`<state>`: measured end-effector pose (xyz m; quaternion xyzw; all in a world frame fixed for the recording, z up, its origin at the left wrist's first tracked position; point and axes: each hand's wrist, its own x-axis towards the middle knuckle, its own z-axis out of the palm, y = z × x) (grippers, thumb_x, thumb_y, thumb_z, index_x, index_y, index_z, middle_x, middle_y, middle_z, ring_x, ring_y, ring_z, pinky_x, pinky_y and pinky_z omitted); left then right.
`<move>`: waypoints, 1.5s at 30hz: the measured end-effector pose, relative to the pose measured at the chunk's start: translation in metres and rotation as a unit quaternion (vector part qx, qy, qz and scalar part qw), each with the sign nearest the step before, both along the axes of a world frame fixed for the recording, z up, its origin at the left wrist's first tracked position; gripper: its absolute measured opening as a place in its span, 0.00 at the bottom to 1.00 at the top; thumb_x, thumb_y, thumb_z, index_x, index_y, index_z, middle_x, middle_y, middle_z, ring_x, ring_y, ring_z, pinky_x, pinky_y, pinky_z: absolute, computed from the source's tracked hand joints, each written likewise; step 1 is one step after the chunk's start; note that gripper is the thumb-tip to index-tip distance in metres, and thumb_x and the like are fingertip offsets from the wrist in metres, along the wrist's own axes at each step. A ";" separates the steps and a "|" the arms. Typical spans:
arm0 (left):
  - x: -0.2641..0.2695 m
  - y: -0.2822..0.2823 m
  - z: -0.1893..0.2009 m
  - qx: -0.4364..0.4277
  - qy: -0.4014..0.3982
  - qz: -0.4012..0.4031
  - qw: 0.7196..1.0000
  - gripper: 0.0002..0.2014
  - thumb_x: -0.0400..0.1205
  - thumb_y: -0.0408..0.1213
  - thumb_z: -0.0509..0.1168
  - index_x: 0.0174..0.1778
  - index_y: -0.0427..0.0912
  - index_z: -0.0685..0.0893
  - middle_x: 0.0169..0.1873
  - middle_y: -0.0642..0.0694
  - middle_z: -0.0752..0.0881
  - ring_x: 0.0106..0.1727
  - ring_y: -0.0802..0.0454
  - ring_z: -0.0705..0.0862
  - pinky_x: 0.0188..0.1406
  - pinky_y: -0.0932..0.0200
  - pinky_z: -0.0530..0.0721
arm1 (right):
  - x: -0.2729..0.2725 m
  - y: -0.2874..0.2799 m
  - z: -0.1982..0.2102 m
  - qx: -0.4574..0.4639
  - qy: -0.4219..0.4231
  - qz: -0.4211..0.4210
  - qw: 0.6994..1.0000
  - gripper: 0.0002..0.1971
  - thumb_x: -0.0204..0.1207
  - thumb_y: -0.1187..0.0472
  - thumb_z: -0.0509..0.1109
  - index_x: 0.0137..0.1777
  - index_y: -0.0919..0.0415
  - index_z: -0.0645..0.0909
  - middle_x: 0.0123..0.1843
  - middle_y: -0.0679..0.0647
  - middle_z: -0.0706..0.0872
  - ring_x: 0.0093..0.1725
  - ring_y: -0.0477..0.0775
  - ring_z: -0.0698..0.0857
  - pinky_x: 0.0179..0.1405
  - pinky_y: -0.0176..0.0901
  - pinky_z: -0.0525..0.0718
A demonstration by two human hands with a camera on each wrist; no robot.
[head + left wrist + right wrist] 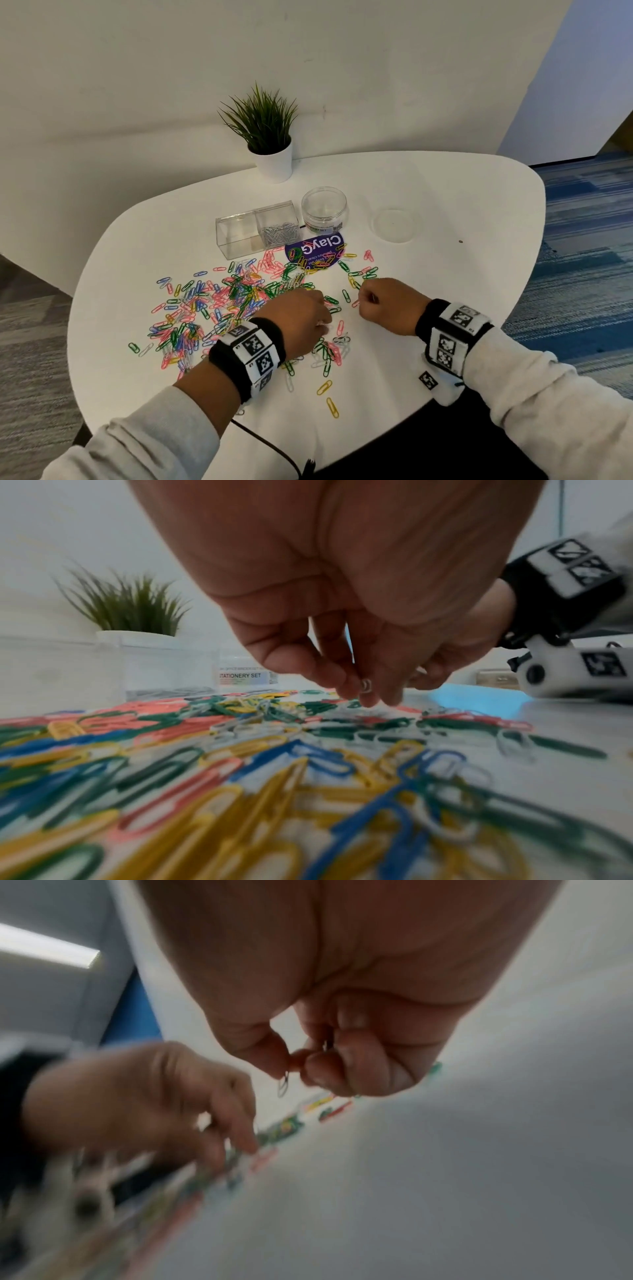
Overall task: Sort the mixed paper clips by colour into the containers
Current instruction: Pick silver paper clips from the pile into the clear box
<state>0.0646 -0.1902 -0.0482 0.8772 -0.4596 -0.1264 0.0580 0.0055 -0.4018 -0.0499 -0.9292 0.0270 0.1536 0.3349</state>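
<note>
A spread of mixed coloured paper clips (219, 305) covers the middle of the white table (462, 281). My left hand (301, 318) hovers low over the pile's right part, fingers curled down, pinching a silver clip (365, 685) at its fingertips. My right hand (380, 301) is just right of the pile with thumb and forefinger pinching a silver clip (283, 1086) that hangs below them. A clear two-part box (257, 228) behind the pile holds silver clips (279, 233) in its right half. A clear round jar (324, 210) stands beside it.
A potted plant (270, 137) stands at the table's back edge. A clear round lid (394, 224) lies at the right of the jar, and a purple sticker (315, 251) lies in front of it. A black cable (270, 448) runs off the near edge.
</note>
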 end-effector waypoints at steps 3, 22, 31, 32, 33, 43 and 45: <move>-0.001 -0.001 -0.003 0.015 -0.017 -0.009 1.000 0.12 0.85 0.48 0.62 0.56 0.51 0.88 0.52 0.54 0.83 0.57 0.50 0.79 0.53 0.51 0.82 | 0.004 -0.007 0.002 0.301 0.049 -0.157 0.939 0.05 0.80 0.68 0.65 0.42 0.66 0.78 0.31 0.54 0.85 0.29 0.51 0.78 0.30 0.42 0.77; 0.130 0.018 0.060 -0.143 -0.037 0.202 0.968 0.02 0.81 0.41 0.67 0.44 0.50 0.83 0.42 0.55 0.84 0.45 0.52 0.82 0.46 0.60 0.75 | 0.020 0.019 -0.007 -0.158 -0.024 0.129 0.979 0.10 0.82 0.49 0.65 0.61 0.43 0.82 0.51 0.45 0.72 0.57 0.52 0.80 0.51 0.41 0.75; 0.180 0.011 0.060 -0.046 -0.015 0.211 0.976 0.14 0.87 0.38 0.60 0.65 0.54 0.87 0.63 0.48 0.87 0.66 0.48 0.81 0.67 0.58 0.76 | 0.028 0.011 0.008 -0.092 -0.056 0.112 0.988 0.03 0.75 0.55 0.66 0.42 0.48 0.74 0.41 0.42 0.77 0.39 0.42 0.76 0.40 0.35 0.73; 0.180 0.014 0.059 -0.065 -0.014 0.217 0.974 0.16 0.88 0.37 0.59 0.67 0.55 0.86 0.64 0.48 0.86 0.66 0.47 0.82 0.66 0.59 0.75 | 0.036 0.011 0.015 -0.083 -0.062 0.103 0.989 0.04 0.75 0.56 0.67 0.41 0.50 0.74 0.40 0.42 0.77 0.37 0.42 0.74 0.38 0.35 0.71; 0.180 0.018 0.057 -0.086 -0.014 0.225 0.970 0.18 0.88 0.36 0.57 0.69 0.56 0.84 0.64 0.48 0.86 0.66 0.47 0.82 0.65 0.61 0.75 | 0.047 0.013 0.023 -0.077 -0.069 0.096 0.990 0.04 0.74 0.57 0.67 0.41 0.51 0.74 0.39 0.43 0.77 0.36 0.42 0.74 0.37 0.36 0.71; 0.157 0.062 0.017 0.039 -0.020 0.238 0.970 0.27 0.90 0.46 0.53 0.86 0.44 0.59 0.87 0.45 0.53 0.87 0.45 0.49 0.86 0.50 0.49 | 0.194 0.069 0.075 -0.161 -0.159 0.097 0.969 0.02 0.78 0.61 0.66 0.46 0.55 0.74 0.47 0.52 0.77 0.46 0.57 0.79 0.44 0.45 0.72; 0.152 0.068 0.012 0.008 -0.028 0.223 0.974 0.25 0.90 0.35 0.53 0.85 0.42 0.60 0.87 0.42 0.49 0.87 0.43 0.45 0.84 0.53 0.45 | 0.208 0.077 0.069 -0.210 -0.124 0.118 0.963 0.08 0.80 0.61 0.64 0.58 0.55 0.78 0.56 0.54 0.78 0.57 0.59 0.80 0.53 0.48 0.77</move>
